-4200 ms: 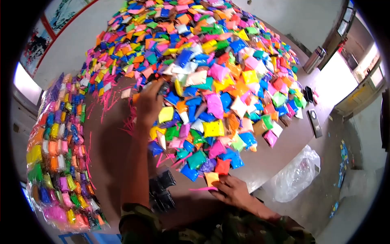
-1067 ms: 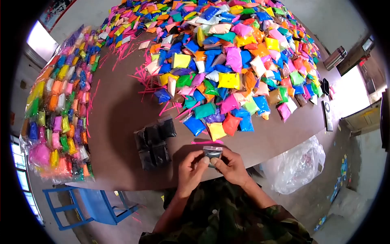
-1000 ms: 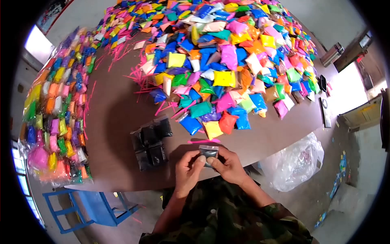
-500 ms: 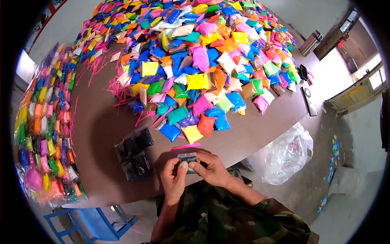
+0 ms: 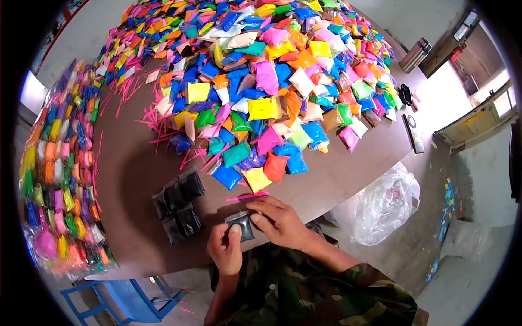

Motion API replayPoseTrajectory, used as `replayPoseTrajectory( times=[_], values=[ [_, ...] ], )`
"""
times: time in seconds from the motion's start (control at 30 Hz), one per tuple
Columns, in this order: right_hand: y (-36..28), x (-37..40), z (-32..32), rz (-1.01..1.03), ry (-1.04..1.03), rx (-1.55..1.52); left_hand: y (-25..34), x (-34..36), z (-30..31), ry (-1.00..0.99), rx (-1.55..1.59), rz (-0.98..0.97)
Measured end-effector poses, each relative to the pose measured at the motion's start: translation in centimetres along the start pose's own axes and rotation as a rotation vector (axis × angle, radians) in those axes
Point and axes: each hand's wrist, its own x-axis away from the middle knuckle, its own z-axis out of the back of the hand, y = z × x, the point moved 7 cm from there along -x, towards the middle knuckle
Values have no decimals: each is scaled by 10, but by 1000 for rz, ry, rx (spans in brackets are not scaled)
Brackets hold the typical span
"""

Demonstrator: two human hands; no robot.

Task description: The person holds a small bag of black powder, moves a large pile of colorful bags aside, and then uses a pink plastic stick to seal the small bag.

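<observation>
My left hand (image 5: 225, 251) pinches a small clear packet with black content (image 5: 243, 226) near the table's front edge, thumb on its face. To the right of the packet, my right hand (image 5: 280, 223) has its fingers apart with nothing between them, its fingertips close to the packet's upper right corner. A pink plastic stick (image 5: 247, 196) lies just beyond my hands. Left of them, several black packets (image 5: 179, 205) sit together on the brown table (image 5: 136, 228).
A large heap of colourful packets (image 5: 266, 108) covers the back, with pink sticks (image 5: 157, 124) beside it. Bundled packets (image 5: 60, 185) line the left edge. A clear plastic bag (image 5: 383, 209) is at the right, a metal flask (image 5: 416, 55) at the back right, a blue stool (image 5: 130, 301) below.
My right hand has let go of the black packet and shifted slightly away. My left hand has moved the packet a little left and down.
</observation>
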Motion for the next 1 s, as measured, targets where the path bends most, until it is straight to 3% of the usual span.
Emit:
replayPoseTrajectory(
  times=[0.17,0.3,0.53,0.63,0.77,0.87,0.97,1.0],
  values=[
    [-21,-31,-5,344,-26,393,-4,3,4,22,17,-81],
    [-14,-35,-9,293,-139,555,-10,1,8,43,100,2],
    [-6,-9,2,347,-63,699,-11,3,8,15,97,-30],
    [-7,2,21,255,-36,683,-10,4,6,5,97,-25],
    [-8,15,27,195,15,547,-8,1,2,-5,95,20],
    [-20,18,23,70,183,143,-4,2,2,-12,112,51],
    [-8,31,-10,-309,-30,-297,19,5,-4,-34,7,-21],
    [-9,29,-16,-200,-21,-235,17,4,-6,-47,53,-11]
  ],
)
